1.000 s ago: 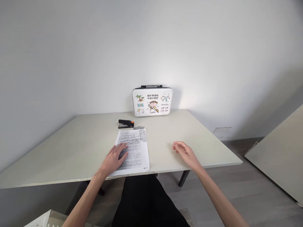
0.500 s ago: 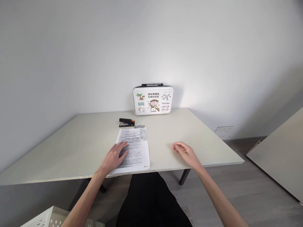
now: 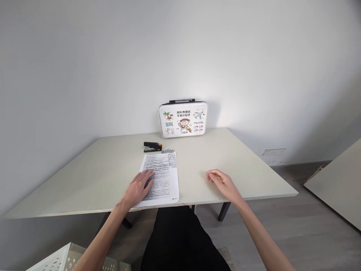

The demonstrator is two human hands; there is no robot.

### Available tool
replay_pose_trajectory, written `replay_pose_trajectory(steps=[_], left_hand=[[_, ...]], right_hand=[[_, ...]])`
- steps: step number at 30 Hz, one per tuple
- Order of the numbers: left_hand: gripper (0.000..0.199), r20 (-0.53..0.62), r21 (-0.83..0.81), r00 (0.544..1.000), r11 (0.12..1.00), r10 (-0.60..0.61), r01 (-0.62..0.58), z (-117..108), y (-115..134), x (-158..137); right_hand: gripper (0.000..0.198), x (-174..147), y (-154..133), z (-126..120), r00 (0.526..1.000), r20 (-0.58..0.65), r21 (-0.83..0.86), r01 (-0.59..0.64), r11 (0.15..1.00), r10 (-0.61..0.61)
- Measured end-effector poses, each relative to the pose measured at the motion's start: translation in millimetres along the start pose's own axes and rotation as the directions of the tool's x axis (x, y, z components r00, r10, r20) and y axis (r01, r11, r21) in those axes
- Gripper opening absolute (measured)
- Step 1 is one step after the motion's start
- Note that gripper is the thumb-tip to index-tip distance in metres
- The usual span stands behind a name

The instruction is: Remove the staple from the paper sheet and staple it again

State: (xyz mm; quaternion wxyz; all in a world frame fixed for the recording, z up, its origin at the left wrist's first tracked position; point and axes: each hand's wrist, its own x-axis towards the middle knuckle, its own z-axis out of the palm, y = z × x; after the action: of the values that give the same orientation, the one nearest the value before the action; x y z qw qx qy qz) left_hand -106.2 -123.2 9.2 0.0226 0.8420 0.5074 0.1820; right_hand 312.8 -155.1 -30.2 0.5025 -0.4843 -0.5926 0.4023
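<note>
A printed sheet of paper (image 3: 165,184) lies near the front edge of the table, perhaps with other sheets under it. My left hand (image 3: 138,188) rests flat on its left part, fingers stretched out. To the right of the paper, my right hand (image 3: 222,183) sits at the tabletop with its fingers loosely curled and nothing visible in them. Behind the paper is a black stapler (image 3: 152,146) with an orange part at its right end. Some grey staple strips (image 3: 168,151) lie beside the stapler, at the paper's top edge.
A white carry case (image 3: 183,119) with cartoon prints stands upright against the wall at the back of the table (image 3: 93,177). A white perforated basket (image 3: 66,259) is below at the left. A white panel (image 3: 338,184) stands at the right.
The camera view has shifted slightly, so the table and things on it appear a little farther right. Both hands keep their places, the left one on the paper.
</note>
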Motion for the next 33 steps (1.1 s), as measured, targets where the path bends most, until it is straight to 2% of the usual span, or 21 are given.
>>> replay_pose_trajectory(steps=[10,23,33], left_hand=[[0.055,0.037,0.01,0.999,1.0,-0.015,0.014,0.7,-0.3,0.5],[0.055,0.026,-0.032,1.0,0.999,-0.015,0.016,1.8,-7.7,2.9],[0.053,0.022,-0.034,1.0,0.999,-0.01,0.011,2.5,-9.0,6.8]], right_hand=[[0.039,-1.2,-1.0,-0.6,1.0,-0.001,0.01,-0.016,1.0,0.016],[0.047,-5.3,-11.5,-0.7,1.0,0.001,0.0,-0.03,1.0,0.03],[0.045,-5.4,-6.1,-1.3,0.999,0.001,-0.001,-0.034,0.999,0.034]])
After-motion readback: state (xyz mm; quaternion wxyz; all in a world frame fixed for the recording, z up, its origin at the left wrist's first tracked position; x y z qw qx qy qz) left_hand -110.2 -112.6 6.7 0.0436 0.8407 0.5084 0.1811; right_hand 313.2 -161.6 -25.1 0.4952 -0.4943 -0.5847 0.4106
